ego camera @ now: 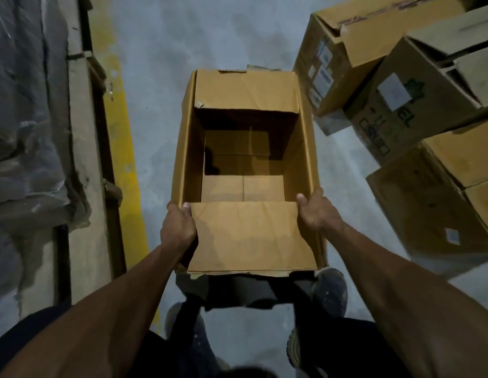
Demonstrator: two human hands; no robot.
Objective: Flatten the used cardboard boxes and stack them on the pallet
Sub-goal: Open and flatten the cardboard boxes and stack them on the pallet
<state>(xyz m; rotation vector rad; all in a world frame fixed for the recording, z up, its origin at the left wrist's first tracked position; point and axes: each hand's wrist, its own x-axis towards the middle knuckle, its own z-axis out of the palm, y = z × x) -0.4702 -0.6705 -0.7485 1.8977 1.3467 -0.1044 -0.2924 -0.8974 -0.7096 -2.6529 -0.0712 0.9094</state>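
While the head view looks straight down, an open cardboard box (248, 165) sits upright in the middle, its bottom flaps still closed and its near flap folded toward the person. The left hand (178, 227) grips the box's near left corner, thumb over the rim and fingers curled around the outside. The right hand (317, 212) grips the near right corner the same way. The box is over the grey concrete floor (161, 77), between a yellow floor line (125, 148) at left and a pile of other cardboard boxes (401, 85) at right. Plastic-wrapped goods (24, 118) lie far left.
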